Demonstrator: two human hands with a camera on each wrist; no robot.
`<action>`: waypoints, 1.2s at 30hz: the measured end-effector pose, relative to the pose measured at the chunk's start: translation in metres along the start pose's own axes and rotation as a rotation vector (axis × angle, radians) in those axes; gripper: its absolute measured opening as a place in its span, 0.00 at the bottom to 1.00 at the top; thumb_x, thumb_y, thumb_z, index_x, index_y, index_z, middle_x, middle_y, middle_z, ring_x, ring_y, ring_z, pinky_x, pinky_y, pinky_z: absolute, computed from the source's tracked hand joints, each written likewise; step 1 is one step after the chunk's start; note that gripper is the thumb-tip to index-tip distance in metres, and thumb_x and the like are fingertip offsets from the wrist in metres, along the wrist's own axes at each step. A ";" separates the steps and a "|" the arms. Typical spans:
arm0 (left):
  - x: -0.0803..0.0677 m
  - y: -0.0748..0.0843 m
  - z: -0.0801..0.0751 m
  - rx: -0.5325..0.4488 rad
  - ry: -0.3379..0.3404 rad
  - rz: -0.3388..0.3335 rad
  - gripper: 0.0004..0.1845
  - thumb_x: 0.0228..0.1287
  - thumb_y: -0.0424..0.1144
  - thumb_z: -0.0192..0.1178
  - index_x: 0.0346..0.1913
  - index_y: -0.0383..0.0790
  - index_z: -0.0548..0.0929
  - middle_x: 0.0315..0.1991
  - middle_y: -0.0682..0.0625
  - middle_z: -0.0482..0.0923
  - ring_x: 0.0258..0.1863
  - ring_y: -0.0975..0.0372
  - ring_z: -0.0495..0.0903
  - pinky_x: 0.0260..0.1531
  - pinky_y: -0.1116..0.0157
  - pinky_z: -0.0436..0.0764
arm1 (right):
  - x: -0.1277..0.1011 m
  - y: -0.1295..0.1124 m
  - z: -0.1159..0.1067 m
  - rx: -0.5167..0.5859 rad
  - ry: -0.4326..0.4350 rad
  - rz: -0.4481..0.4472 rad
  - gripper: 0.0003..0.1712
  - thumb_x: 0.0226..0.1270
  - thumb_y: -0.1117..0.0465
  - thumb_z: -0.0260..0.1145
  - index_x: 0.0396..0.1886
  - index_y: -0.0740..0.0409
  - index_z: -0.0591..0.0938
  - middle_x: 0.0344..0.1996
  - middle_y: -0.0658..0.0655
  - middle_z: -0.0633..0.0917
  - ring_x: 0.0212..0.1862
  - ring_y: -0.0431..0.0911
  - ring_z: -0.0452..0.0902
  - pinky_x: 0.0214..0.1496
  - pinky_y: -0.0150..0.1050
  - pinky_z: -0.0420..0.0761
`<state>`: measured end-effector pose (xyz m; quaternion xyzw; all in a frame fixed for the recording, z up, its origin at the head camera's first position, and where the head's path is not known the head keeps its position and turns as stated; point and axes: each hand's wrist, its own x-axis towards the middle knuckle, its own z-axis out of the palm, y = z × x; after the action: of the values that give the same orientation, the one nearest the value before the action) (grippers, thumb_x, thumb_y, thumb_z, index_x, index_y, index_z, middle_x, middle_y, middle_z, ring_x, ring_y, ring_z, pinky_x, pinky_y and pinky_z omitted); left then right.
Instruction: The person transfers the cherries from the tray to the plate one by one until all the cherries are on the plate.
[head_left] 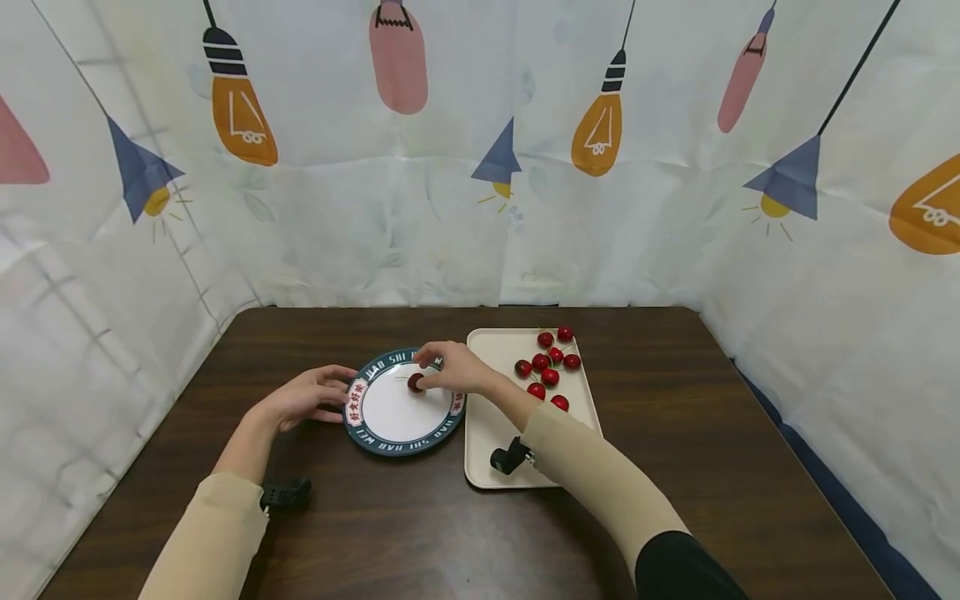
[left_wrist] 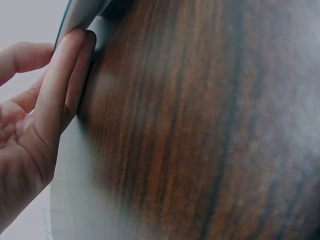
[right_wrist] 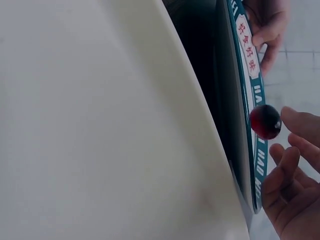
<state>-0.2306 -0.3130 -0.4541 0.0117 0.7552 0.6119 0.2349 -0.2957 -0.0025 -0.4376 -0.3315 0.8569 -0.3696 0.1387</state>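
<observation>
On the white middle of a round plate (head_left: pixel 405 421) with a dark green lettered rim lies a dark red cherry (head_left: pixel 414 382). My right hand (head_left: pixel 453 367) is over the plate, its thumb right at the cherry and its other fingers spread away from it. In the right wrist view, the cherry (right_wrist: pixel 265 122) sits beside the thumb tip, not pinched; touch is hard to tell. At the plate's left edge, my left hand (head_left: pixel 311 396) holds the rim. The left wrist view shows fingers of that hand (left_wrist: pixel 47 100) under the rim and others at its upper side.
Right of the plate, a cream rectangular tray (head_left: pixel 487 454) bears several red cherries (head_left: pixel 550 377), mostly toward its far right. My right forearm crosses over the tray. Both stand on a dark wooden table (head_left: pixel 720 467), with a patterned curtain (head_left: pixel 450 233) behind.
</observation>
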 end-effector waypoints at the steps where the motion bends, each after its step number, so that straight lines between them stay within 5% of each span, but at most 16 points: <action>1: 0.000 0.000 0.000 0.000 0.000 -0.001 0.32 0.76 0.29 0.56 0.76 0.28 0.57 0.56 0.33 0.74 0.45 0.52 0.82 0.48 0.54 0.86 | -0.001 0.001 0.000 -0.001 0.002 -0.004 0.24 0.65 0.57 0.75 0.60 0.54 0.83 0.50 0.53 0.86 0.53 0.45 0.77 0.50 0.36 0.79; 18: -0.004 0.000 0.000 0.010 0.012 0.001 0.32 0.76 0.31 0.56 0.76 0.28 0.56 0.58 0.32 0.74 0.45 0.52 0.82 0.48 0.55 0.86 | -0.026 0.019 -0.033 0.002 0.015 -0.024 0.23 0.67 0.60 0.74 0.60 0.61 0.82 0.52 0.56 0.85 0.56 0.50 0.78 0.57 0.39 0.79; 30: 0.001 0.001 -0.001 0.011 -0.001 0.013 0.33 0.76 0.31 0.57 0.77 0.28 0.56 0.57 0.33 0.75 0.45 0.52 0.82 0.47 0.55 0.86 | -0.055 0.039 -0.066 0.026 0.076 0.028 0.21 0.69 0.59 0.72 0.59 0.58 0.83 0.51 0.56 0.84 0.49 0.50 0.79 0.42 0.39 0.86; 36: 0.000 -0.001 0.000 0.004 0.000 0.006 0.33 0.76 0.31 0.57 0.77 0.28 0.56 0.57 0.33 0.75 0.45 0.52 0.82 0.48 0.55 0.86 | -0.070 0.050 -0.080 -0.007 0.094 0.053 0.22 0.70 0.58 0.71 0.60 0.60 0.82 0.51 0.55 0.84 0.56 0.53 0.78 0.62 0.49 0.79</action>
<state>-0.2307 -0.3136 -0.4554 0.0144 0.7564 0.6110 0.2332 -0.3059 0.1135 -0.4192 -0.2916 0.8721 -0.3780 0.1071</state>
